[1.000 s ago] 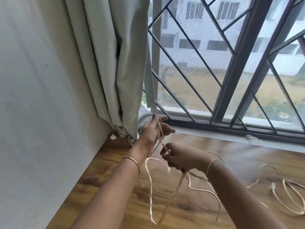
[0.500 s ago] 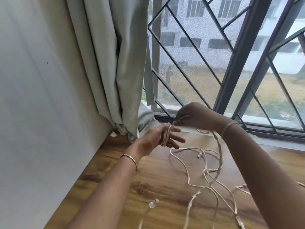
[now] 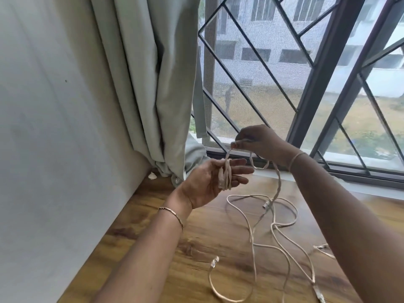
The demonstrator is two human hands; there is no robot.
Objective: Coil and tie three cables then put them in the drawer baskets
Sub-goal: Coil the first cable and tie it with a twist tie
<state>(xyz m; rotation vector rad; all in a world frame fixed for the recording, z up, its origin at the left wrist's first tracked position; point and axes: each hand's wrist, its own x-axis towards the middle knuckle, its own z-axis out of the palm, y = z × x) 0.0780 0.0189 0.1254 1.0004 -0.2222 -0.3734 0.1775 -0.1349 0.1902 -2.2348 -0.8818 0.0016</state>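
A long beige cable [image 3: 276, 194] runs from my hands down to the wooden floor [image 3: 203, 241], where it lies in loose loops. My left hand [image 3: 209, 180] is palm up with flat fingers, and several turns of the cable are wound around them. Just above and to the right, my right hand [image 3: 259, 141] pinches the cable and holds it taut over the left fingers. A clear plug end [image 3: 214, 262] lies on the floor below. Part of another cable [image 3: 323, 250] shows beside my right forearm.
A pale wall [image 3: 54, 149] stands at the left, with a grey-green curtain [image 3: 150, 84] hanging to the floor in the corner. A barred window [image 3: 306, 84] and its sill fill the far side. A small white scrap [image 3: 152, 176] lies by the curtain's hem.
My right hand rose from below the left hand to above it, carrying the cable over the left fingers. More turns now sit on the left hand, whose palm has turned upward.
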